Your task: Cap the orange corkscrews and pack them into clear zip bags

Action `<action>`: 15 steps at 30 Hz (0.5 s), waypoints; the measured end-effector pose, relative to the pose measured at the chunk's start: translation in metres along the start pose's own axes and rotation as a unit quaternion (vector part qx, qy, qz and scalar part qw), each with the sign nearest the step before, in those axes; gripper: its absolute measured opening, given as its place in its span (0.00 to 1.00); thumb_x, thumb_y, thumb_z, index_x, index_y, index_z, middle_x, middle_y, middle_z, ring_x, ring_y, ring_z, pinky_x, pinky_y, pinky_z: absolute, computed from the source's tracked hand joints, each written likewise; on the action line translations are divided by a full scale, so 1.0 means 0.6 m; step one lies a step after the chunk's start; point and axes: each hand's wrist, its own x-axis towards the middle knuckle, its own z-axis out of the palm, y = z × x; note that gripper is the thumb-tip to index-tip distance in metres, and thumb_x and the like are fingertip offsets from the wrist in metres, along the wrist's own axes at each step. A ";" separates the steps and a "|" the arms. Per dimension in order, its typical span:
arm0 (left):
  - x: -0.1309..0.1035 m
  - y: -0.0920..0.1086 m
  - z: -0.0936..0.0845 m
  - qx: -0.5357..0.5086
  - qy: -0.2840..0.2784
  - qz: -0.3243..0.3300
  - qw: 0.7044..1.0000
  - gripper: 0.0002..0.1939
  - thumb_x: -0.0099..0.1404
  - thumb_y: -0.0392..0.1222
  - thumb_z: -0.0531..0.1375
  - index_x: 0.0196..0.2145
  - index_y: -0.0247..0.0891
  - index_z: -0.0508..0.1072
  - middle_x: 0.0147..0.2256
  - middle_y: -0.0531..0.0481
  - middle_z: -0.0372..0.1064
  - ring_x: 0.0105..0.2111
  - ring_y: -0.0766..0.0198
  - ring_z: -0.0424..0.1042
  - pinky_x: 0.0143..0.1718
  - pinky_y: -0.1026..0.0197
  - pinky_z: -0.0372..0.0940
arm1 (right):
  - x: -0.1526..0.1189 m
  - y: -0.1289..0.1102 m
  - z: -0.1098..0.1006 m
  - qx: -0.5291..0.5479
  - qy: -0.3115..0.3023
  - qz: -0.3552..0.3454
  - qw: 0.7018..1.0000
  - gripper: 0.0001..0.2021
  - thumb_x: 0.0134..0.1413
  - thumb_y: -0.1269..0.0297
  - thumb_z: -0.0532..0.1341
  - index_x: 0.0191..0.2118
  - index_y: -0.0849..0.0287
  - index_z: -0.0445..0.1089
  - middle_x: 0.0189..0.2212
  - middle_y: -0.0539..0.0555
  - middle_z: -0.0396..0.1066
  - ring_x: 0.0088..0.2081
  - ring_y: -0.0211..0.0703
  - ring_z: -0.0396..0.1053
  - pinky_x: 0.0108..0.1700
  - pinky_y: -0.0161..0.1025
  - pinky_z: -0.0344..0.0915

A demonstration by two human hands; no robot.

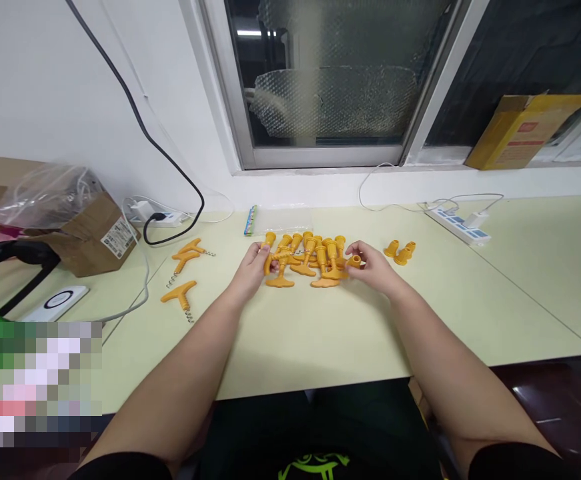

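Note:
My left hand is closed on the handle of a yellow T-handled corkscrew, which points to the right at the left edge of a pile. Between the fingertips of my right hand is a small yellow hollow sleeve, its round opening showing. Between the hands lie several yellow corkscrews with sleeves fitted over their screws, handles toward me. Off to the left are three bare corkscrews with metal spirals exposed. A few loose yellow sleeves sit to the right of my right hand.
Behind the pile lies a clear plastic bag with a colourful edge. Power strips with cables stand along the wall on both sides. A cardboard box and a white charging pad are at the left.

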 end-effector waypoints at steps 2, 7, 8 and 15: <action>-0.008 0.000 0.012 -0.026 -0.024 -0.027 0.999 0.23 0.64 0.61 0.65 0.40 0.43 0.61 0.26 0.58 0.69 0.27 0.66 0.72 0.32 0.63 0.68 | -0.003 -0.007 0.020 0.027 -0.023 -0.023 0.999 0.18 0.50 0.58 0.68 0.46 0.54 0.66 0.43 0.53 0.70 0.37 0.43 0.66 0.34 0.37 0.63; -0.020 -0.003 0.031 -0.024 -0.056 -0.050 0.997 0.21 0.66 0.60 0.63 0.39 0.43 0.60 0.27 0.57 0.69 0.21 0.69 0.67 0.23 0.68 0.58 | -0.006 -0.014 0.041 0.049 -0.059 -0.026 0.997 0.23 0.49 0.49 0.73 0.40 0.53 0.61 0.32 0.46 0.64 0.31 0.39 0.60 0.33 0.37 0.58; -0.020 -0.005 0.032 -0.016 -0.055 -0.046 0.997 0.20 0.67 0.60 0.62 0.39 0.43 0.60 0.26 0.57 0.69 0.21 0.69 0.67 0.23 0.68 0.57 | -0.007 -0.015 0.040 0.050 -0.062 -0.029 0.996 0.22 0.50 0.48 0.73 0.39 0.53 0.62 0.31 0.46 0.64 0.31 0.39 0.59 0.33 0.37 0.57; -0.025 -0.007 0.034 0.035 -0.074 -0.014 0.997 0.22 0.68 0.62 0.62 0.40 0.43 0.60 0.31 0.54 0.72 0.22 0.70 0.66 0.24 0.66 0.58 | -0.010 -0.030 0.037 0.070 -0.055 -0.041 0.995 0.18 0.54 0.49 0.71 0.40 0.54 0.67 0.32 0.47 0.67 0.29 0.38 0.59 0.32 0.37 0.57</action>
